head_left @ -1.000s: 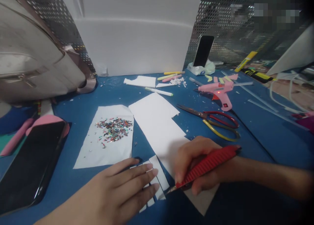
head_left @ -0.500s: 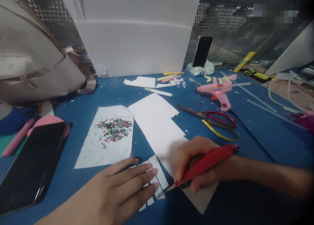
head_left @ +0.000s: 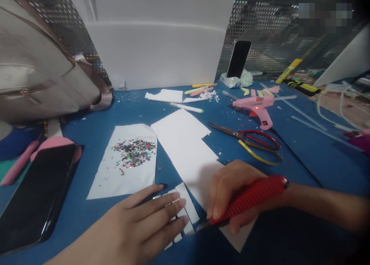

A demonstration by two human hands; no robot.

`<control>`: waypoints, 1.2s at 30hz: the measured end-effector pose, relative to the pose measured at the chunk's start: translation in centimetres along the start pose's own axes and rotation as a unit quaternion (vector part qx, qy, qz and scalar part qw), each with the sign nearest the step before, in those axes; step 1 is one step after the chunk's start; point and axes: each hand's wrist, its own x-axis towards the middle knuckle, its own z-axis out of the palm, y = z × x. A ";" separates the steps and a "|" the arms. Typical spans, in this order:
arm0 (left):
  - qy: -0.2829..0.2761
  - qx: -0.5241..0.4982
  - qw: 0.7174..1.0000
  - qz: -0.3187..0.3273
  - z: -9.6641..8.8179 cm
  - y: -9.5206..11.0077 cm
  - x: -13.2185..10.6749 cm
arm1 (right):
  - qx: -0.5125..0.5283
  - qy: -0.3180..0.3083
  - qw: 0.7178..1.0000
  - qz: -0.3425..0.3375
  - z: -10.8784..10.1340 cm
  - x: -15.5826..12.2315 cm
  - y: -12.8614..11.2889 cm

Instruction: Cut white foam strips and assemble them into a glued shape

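Left hand flat, fingers slightly spread, over narrow white strips on the blue table; strips lie where they lay half a second ago. Right hand closed round a red knife. Change: handle has rolled, showing more of its broad side, and its tail end sits a little lower. Blade is at the strips' near ends; cannot tell whether it touches. Reads as re-angling against held strips, not a finished stroke. White sheet lies just beyond.
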 end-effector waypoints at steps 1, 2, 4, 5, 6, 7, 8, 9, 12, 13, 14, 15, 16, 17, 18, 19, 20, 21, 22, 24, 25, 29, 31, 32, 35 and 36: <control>0.001 0.001 1.000 0.008 -0.1 0.0 0.0 | 0.002 -0.001 1.000 -0.003 0.0 0.0 0.1; -0.004 0.003 1.000 0.019 -0.1 -0.1 0.1 | 0.005 0.000 1.000 -0.010 -0.1 -0.1 0.2; -0.018 0.015 0.999 0.041 -0.4 -0.3 0.2 | 0.009 -0.001 1.000 -0.013 -0.2 -0.1 0.4; -0.024 0.023 0.998 0.046 -0.5 -0.3 0.3 | 0.010 0.000 1.000 -0.015 -0.2 -0.2 0.4; -0.030 0.031 0.998 0.050 -0.6 -0.3 0.3 | 0.012 -0.001 1.000 -0.015 -0.3 -0.3 0.4; -0.032 0.038 0.997 0.050 -0.6 -0.2 0.3 | 0.014 -0.003 1.000 -0.011 -0.4 -0.3 0.4; -0.032 0.043 0.998 0.044 -0.6 -0.1 0.4 | 0.018 -0.003 1.000 -0.005 -0.4 -0.4 0.4; -0.032 0.045 0.998 0.041 -0.6 0.0 0.4 | 0.021 0.000 1.000 0.001 -0.5 -0.5 0.4; -0.031 0.047 0.998 0.016 -0.5 0.1 0.4 | 0.029 0.017 0.999 0.011 -0.7 -0.7 0.2; -0.033 0.048 0.998 0.018 -0.5 0.1 0.4 | 0.029 0.021 0.999 0.010 -0.8 -0.7 0.2; -0.037 0.050 0.998 0.028 -0.6 0.0 0.5 | 0.028 0.020 0.999 0.009 -0.9 -0.7 0.2; -0.040 0.053 0.997 0.043 -0.6 -0.1 0.5 | 0.027 0.016 0.999 0.008 -0.9 -0.7 0.2; -0.041 0.054 0.996 0.056 -0.6 -0.2 0.6 | 0.025 0.011 1.000 0.008 -1.0 -0.7 0.2; -0.041 0.054 0.996 0.062 -0.6 -0.2 0.6 | 0.023 0.006 1.000 0.008 -1.0 -0.7 0.2; -0.040 0.053 0.996 0.060 -0.6 -0.2 0.6 | 0.020 0.002 1.000 0.007 -1.0 -0.7 0.2; -0.038 0.050 0.997 0.051 -0.6 -0.2 0.6 | 0.017 -0.001 1.000 0.006 -1.0 -0.6 0.1; -0.034 0.048 0.998 0.038 -0.5 -0.1 0.6 | 0.014 -0.003 1.000 0.006 -1.0 -0.6 0.1; -0.028 0.047 0.998 0.024 -0.4 0.0 0.6 | 0.011 -0.003 1.000 0.003 -0.9 -0.5 0.1; -0.021 0.047 0.999 0.016 -0.3 0.1 0.5 | 0.007 -0.004 1.000 0.000 -0.9 -0.5 0.0; -0.002 0.044 0.999 0.016 0.1 0.2 0.3 | 0.002 -0.003 1.000 -0.002 -0.8 -0.5 0.0; 0.010 0.042 0.999 0.019 0.3 0.2 0.2 | 0.001 -0.001 1.000 -0.002 -0.8 -0.4 0.0; 0.043 0.037 0.998 0.034 0.9 -0.1 -0.1 | 0.004 0.005 1.000 -0.003 -0.7 -0.4 -0.1; 0.044 0.037 0.998 0.034 1.0 -0.2 -0.1 | 0.004 0.003 1.000 0.001 -0.8 -0.4 -0.1; 0.047 0.037 0.998 0.036 0.9 -0.2 -0.1 | 0.005 0.001 1.000 0.003 -0.8 -0.4 -0.2; 0.020 0.035 0.999 0.031 0.6 -0.1 -0.2 | 0.011 0.002 1.000 0.007 -0.9 -0.4 -0.2; 0.004 0.036 0.999 0.029 0.4 0.0 -0.2 | 0.014 0.002 1.000 0.008 -1.0 -0.4 -0.2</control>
